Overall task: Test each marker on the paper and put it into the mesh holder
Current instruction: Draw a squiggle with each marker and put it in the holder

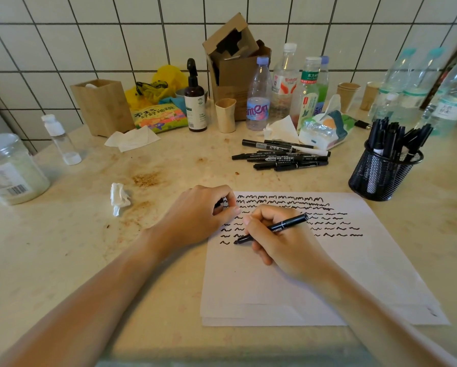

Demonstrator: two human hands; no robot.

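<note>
Stained beige counter (63, 260) under white wall tiles. Near centre, paper (354, 274) lined with black squiggles. Right hand (283, 242) pinching a black marker (272, 229), tip touching the sheet beside the lowest squiggle. Left hand (198, 215) curled at the paper's far-left corner, something dark pinched, unclear what. Far right, mesh holder (381, 178) crowded with markers; loose markers (283, 157) heaped left of it.

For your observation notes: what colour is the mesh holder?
Black, seen in the head view: the mesh holder.
</note>
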